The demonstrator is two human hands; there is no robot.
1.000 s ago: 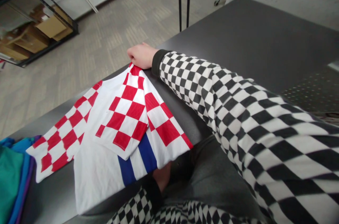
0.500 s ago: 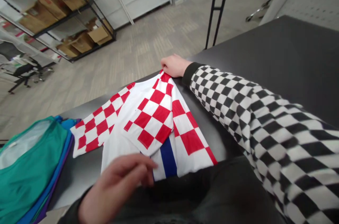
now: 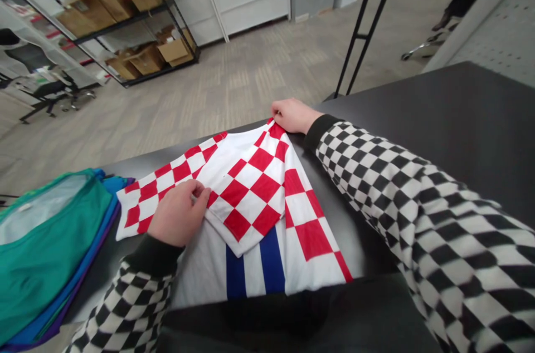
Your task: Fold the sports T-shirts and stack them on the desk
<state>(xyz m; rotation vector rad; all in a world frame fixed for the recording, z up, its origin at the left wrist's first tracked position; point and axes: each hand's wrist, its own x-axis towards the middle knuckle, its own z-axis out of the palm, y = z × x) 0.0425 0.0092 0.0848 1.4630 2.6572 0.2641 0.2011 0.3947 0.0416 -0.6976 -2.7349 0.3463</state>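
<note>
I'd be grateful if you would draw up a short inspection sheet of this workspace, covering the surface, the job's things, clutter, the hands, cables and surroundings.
Surface: dark table, flat, with the shirt and stack on it.
Job's things: white shirt with red checks and blue stripes, lying folded over on itself.
Clutter: stack of garments, teal on top, left of the shirt.
Hands: right hand gripping the shirt's far corner; left hand on the shirt, grip unclear.
Cables: nothing seen.
Surroundings: carpet, and shelves holding cardboard boxes.
</note>
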